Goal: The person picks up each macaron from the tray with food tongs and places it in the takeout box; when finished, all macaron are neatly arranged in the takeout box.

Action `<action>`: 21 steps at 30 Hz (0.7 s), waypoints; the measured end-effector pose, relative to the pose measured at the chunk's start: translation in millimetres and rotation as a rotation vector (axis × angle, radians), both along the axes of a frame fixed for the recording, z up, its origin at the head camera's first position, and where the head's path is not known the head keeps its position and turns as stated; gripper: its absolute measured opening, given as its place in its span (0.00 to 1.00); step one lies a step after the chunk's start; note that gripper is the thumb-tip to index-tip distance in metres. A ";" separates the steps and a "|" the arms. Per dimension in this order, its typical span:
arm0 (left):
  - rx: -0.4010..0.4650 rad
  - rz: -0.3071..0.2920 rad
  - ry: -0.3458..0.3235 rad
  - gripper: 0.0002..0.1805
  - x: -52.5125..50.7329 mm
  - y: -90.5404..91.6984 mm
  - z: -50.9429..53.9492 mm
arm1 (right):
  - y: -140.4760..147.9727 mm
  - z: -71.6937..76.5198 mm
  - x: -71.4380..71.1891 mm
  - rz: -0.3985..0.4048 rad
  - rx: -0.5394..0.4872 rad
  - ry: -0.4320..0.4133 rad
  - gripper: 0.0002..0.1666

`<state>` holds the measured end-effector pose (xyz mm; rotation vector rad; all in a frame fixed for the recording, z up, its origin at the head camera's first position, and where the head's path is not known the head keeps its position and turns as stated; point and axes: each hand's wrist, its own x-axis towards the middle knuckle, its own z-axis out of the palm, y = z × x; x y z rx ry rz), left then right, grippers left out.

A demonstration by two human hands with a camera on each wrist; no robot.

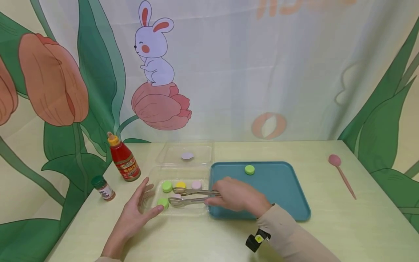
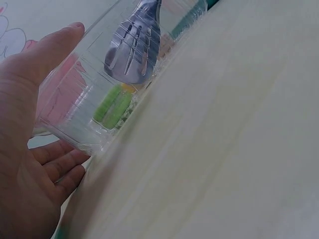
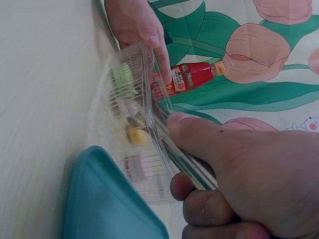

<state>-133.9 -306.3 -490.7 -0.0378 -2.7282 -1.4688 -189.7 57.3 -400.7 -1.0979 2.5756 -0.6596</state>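
My right hand (image 1: 237,194) grips metal tongs (image 1: 199,192) and holds them over a clear plastic container (image 1: 203,210). The tips of the tongs stand apart, with a pale pink macaron (image 1: 177,196) between them in the head view. Whether they touch it I cannot tell. Also in the container are two green macarons (image 1: 167,186), a yellow macaron (image 1: 181,185) and another pink macaron (image 1: 196,185). My left hand (image 1: 135,213) is spread at the container's left side, its thumb reaching over the near left corner and its fingers along the outer wall.
A blue tray (image 1: 278,196) bearing one green macaron (image 1: 250,170) stands right of the container. The open lid (image 1: 204,154) lies behind it. A red sauce bottle (image 1: 126,160) and a spice jar (image 1: 105,190) stand left. A pink spoon (image 1: 342,174) lies far right.
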 end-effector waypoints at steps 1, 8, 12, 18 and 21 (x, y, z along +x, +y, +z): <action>0.001 -0.001 -0.001 0.63 -0.1 -0.3 0.1 | -1.1 0.3 0.1 -0.004 0.007 0.000 0.25; 0.007 -0.005 0.003 0.63 -0.7 -2.4 -1.2 | -5.9 2.4 2.3 -0.029 0.036 -0.007 0.21; 0.006 -0.008 0.011 0.63 -1.2 -3.0 -1.8 | -6.4 2.6 2.2 -0.037 0.045 -0.017 0.19; 0.007 -0.012 0.019 0.63 -1.2 -4.4 -3.0 | -3.6 0.4 1.9 -0.035 0.046 -0.010 0.20; 0.008 -0.014 0.023 0.63 -1.3 -4.8 -3.1 | -0.2 1.4 2.6 -0.033 0.016 -0.024 0.20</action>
